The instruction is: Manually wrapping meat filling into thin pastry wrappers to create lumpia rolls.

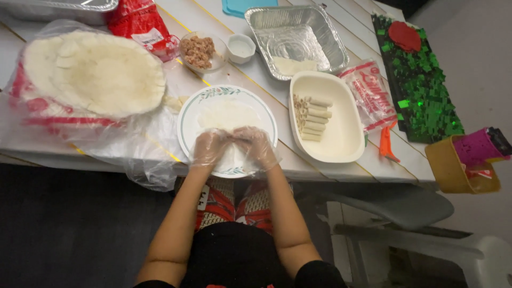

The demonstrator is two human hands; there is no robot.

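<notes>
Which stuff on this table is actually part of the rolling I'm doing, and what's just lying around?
In use: left hand and right hand on the wrapper, round plate, wrapper stack, filling bowl, finished rolls in the oval dish.

Lying about: foil tray, green sequinned mat, orange tool.

shiny foil tray, glossy ceramic plate

I see a white plate with a green rim line and small flower sprigs, holding a pale cream wrapper. At nine o'clock, off-white wrappers lie on clear plastic striped red. At three o'clock sits a cream dish, then an orange tool, then a glittery green mat with a red disc. At twelve o'clock there is a silver foil tray.
</notes>
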